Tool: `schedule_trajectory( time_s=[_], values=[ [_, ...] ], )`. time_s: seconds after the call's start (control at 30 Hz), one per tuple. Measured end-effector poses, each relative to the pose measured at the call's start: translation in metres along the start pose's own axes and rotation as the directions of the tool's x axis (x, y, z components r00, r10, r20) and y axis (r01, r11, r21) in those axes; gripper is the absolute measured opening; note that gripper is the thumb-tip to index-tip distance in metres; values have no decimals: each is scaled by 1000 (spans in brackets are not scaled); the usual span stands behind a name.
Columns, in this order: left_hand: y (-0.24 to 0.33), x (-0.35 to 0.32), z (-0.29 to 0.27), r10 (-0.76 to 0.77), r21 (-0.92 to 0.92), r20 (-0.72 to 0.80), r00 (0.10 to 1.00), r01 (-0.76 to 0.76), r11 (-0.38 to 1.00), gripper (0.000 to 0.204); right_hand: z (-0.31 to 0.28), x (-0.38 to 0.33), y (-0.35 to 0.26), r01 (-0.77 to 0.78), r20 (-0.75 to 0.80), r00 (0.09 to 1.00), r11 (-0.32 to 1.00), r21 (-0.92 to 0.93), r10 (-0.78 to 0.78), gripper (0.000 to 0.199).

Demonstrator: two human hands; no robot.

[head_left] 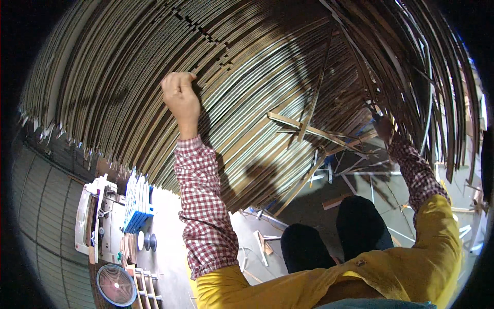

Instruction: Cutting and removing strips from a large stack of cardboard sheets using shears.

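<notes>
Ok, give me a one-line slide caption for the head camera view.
Left hand fisted against a tall stack of cardboard sheets, right hand reaching into its frayed edge.

The right hand (383,126) is mostly lost in shadow among cardboard sheets (267,62); its grip cannot be told. Small floor objects (146,241) are unclear.

One head camera looks steeply down the person's front, its fisheye bending every straight edge toward a dark rim. It sits close to a stack of cardboard sheets (267,77) filling the upper picture, with the floor (170,242) far below. Both forearms enter from the lower edge.
</notes>
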State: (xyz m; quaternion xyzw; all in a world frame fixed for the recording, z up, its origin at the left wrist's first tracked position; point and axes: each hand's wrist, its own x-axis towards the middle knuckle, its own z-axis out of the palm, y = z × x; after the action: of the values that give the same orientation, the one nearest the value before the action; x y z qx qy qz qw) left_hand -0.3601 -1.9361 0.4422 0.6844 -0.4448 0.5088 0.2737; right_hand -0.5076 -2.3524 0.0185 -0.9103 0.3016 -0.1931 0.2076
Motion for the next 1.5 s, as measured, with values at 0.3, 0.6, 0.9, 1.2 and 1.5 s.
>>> schedule_trajectory(
  time_s=[0.3, 0.6, 0.9, 1.2, 1.5],
  values=[
    [-26, -58, 11, 311, 450, 53, 949, -301, 841, 16, 56, 50, 30, 284, -106, 954, 959, 16, -281, 33],
    [-28, -60, 17, 280, 411, -12, 960, -250, 876, 20, 14, -172, -63, -300, 366, 930, 650, 699, 36, 41],
    [-28, 13, -81, 345, 407, -82, 935, -285, 868, 19, -169, -167, -263, 12, 197, 767, 322, 947, -610, 32],
    [-98, 32, -109, 208, 731, -158, 965, -27, 682, 38, -239, -23, -394, 314, 370, 683, 711, 630, -629, 32],
    [-100, 31, -108, 222, 732, -177, 959, -23, 681, 37, -246, -10, -405, 398, 391, 661, 741, 541, -640, 33]
  ],
)
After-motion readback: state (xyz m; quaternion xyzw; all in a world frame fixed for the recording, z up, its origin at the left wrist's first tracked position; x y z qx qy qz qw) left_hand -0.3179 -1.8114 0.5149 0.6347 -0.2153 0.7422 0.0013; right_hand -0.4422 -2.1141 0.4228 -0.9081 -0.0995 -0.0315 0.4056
